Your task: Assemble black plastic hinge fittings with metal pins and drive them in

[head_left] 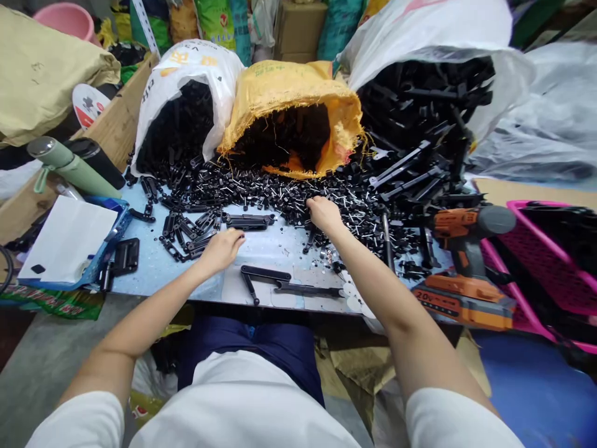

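The black-headed pins (261, 193) lie heaped on the blue tabletop (270, 250) — probably light, stiff and fiddly, best taken by the head. The right hand (325, 214) touches the heap (whether it grips one, I cannot tell); the left hand (222, 250) narrowly pinches a small dark piece (242, 236). Behind gapes a yellow sack (291, 81).

Grey floor (51, 361) is showing beneath the pale blue bench (263, 250), while colourful sacks (215, 25) are flanking a cardboard box (301, 30) in the background.
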A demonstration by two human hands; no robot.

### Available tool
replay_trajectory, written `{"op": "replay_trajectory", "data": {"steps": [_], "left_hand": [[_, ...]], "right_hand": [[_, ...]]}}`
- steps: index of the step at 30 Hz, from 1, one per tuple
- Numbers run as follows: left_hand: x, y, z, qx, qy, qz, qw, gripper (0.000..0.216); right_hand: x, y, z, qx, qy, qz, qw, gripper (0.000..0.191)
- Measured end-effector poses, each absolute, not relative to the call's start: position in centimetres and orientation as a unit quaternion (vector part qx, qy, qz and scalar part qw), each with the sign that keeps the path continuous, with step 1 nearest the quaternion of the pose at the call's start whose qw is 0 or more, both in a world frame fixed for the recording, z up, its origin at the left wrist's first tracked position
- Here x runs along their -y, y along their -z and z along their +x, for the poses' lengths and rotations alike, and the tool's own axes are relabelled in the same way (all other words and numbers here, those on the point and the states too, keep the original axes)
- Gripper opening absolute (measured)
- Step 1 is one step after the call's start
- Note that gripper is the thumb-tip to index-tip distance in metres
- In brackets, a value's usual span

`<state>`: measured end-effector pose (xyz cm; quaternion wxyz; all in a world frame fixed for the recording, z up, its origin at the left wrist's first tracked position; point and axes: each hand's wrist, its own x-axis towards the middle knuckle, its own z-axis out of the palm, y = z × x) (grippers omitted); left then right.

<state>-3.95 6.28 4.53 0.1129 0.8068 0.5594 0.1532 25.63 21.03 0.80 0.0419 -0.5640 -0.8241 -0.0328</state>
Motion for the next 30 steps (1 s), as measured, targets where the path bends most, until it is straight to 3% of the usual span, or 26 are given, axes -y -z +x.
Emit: {"op": "replay_trajectory", "data": {"steps": [5, 8, 11, 14, 23, 28, 30], "left_hand": [[-0.7, -4.1, -4.6, -0.560, -0.064, 0.805, 0.185, 0.025], [-0.6, -4.6, -3.5, -0.575, -0.015, 0.805, 0.143, 0.026], [-0.9, -5.1, -2.3, -0.554, 0.039, 0.824, 0.118, 0.027], [-1.1, -5.3, -1.9, -0.550, 0.057, 0.826, 0.114, 0.027], [-0.7, -4.6, -2.7, -0.584, 0.027, 0.802, 0.123, 0.035], [0.9, -3.5, -1.7, -0.580, -0.090, 0.807, 0.073, 0.049], [1.6, -2.9, -0.4, -0.519, -0.141, 0.842, 0.052, 0.045]], "right_hand": [[-16.8, -1.9, 26.4, 0.828, -0.002, -0.547, 0.123, 0.022], [-11.9, -3.1, 25.5, 0.821, -0.124, -0.489, 0.267, 0.022], [-6.8, -3.5, 24.3, 0.800, -0.232, -0.444, 0.329, 0.023], [-3.4, -2.9, 23.6, 0.801, -0.246, -0.431, 0.335, 0.022], [-0.7, -0.7, 24.3, 0.836, -0.136, -0.422, 0.323, 0.022], [-0.6, 0.5, 24.7, 0.868, -0.112, -0.402, 0.268, 0.025], [-0.7, 1.3, 24.8, 0.876, -0.115, -0.386, 0.265, 0.027]]}}
